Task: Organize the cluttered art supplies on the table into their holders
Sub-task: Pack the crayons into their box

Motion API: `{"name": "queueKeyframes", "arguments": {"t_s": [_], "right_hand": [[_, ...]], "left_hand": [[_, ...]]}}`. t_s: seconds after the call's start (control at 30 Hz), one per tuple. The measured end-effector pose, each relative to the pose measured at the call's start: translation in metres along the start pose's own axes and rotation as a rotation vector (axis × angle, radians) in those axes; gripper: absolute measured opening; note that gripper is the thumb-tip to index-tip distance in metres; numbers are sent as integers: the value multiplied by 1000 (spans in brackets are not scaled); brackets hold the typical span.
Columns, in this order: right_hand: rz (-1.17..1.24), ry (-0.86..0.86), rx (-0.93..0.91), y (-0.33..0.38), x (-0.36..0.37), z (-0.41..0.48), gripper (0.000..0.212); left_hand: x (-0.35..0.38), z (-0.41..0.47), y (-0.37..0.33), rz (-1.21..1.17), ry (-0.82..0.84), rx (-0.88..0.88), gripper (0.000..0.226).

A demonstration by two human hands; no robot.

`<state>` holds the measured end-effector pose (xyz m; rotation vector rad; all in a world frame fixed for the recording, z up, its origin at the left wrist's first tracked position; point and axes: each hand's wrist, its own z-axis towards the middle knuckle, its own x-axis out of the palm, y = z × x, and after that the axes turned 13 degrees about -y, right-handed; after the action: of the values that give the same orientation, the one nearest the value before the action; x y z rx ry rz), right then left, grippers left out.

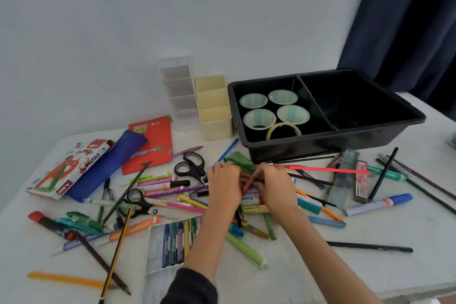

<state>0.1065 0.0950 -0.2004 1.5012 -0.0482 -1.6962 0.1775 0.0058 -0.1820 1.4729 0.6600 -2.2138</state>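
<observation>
Pens, markers, pencils and crayons lie in a heap across the white table [320, 276]. Over the middle of the heap, my left hand [223, 184] and my right hand [275, 186] meet with curled fingers. Both pinch a few dark red pencils [246, 181] between them. A long pink stick [325, 169] runs rightward from my right fingertips; whether that hand holds it is unclear. The holders stand at the back: a clear compartment holder [178, 96], a cream compartment holder [214, 116], and a black two-part tray [355, 128] holding several tape rolls [259, 118].
Two black scissors [191, 165] [140, 201] lie left of my hands. An oil pastel box [66, 170], a blue pouch [108, 165] and a red packet [154, 145] sit at the left. An open pastel tray [170, 244] lies near my left forearm. A dark curtain [407, 20] hangs at the right.
</observation>
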Motion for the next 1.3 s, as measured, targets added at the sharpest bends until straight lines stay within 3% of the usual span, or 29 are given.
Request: {"name": "queueKeyframes", "arguments": {"t_s": [0.1, 0.23, 0.5, 0.63, 0.8, 0.9, 1.0, 1.1, 1.3], "right_hand": [[17, 27, -65, -2, -2, 5, 16], [225, 12, -57, -11, 1, 10, 21], [604, -32, 80, -18, -12, 9, 32], [694, -63, 160, -25, -22, 5, 23], [784, -61, 228, -28, -30, -1, 16], [899, -33, 288, -21, -34, -11, 12], [983, 8, 326, -9, -36, -24, 14], [1000, 46, 336, 2, -34, -39, 15], [1145, 137, 386, 35, -32, -75, 13]], "left_hand": [[-3, 9, -6, 136, 28, 93, 10], [-4, 16, 0, 151, 66, 176, 21], [8, 2, -1, -248, -70, -61, 15], [-2, -8, -6, -518, -171, -207, 8], [-17, -27, -10, -752, -323, -350, 16], [-18, -39, -7, -844, -380, -436, 9], [-22, -53, 0, -910, -416, -527, 17], [-31, -69, 9, -962, -440, -535, 23], [-48, -101, 47, -1016, -471, -547, 10]]}}
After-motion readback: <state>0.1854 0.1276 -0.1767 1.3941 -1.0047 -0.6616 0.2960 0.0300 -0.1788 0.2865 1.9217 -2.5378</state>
